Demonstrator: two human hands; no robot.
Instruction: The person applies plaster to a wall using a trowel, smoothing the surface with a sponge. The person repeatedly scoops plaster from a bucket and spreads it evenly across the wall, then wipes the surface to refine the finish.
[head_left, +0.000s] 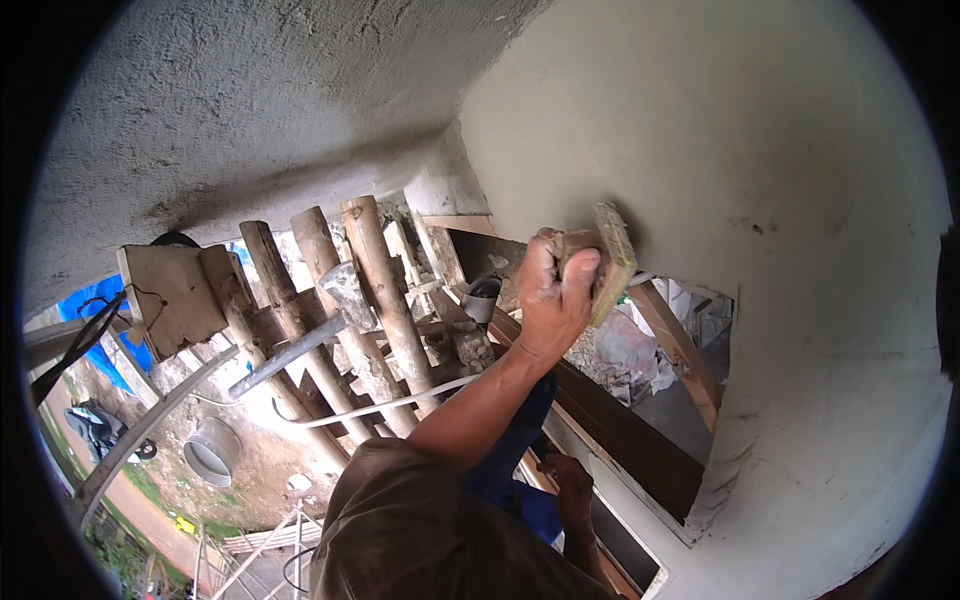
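My left hand (556, 285) is raised against the smooth, damp-looking plastered wall (700, 130). It grips the handle of a plastering float (614, 262), a block with a worn, yellowish edge, tilted with its face toward the wall. The thumb lies along the handle side. Lower down, my right hand (568, 478) is beside my blue trousers, near the lower edge of the wall opening. Its fingers look curled around something dark that I cannot make out. Below the float, wooden beams (680, 350) cross the opening in the wall.
Several round wooden poles (380, 290) form a platform at left. A tool with a grey handle and flat head (347, 294) lies across them, near a white hose (350, 414). A small bucket (481, 298) stands beyond. A larger bucket (212, 452) lies on the ground below.
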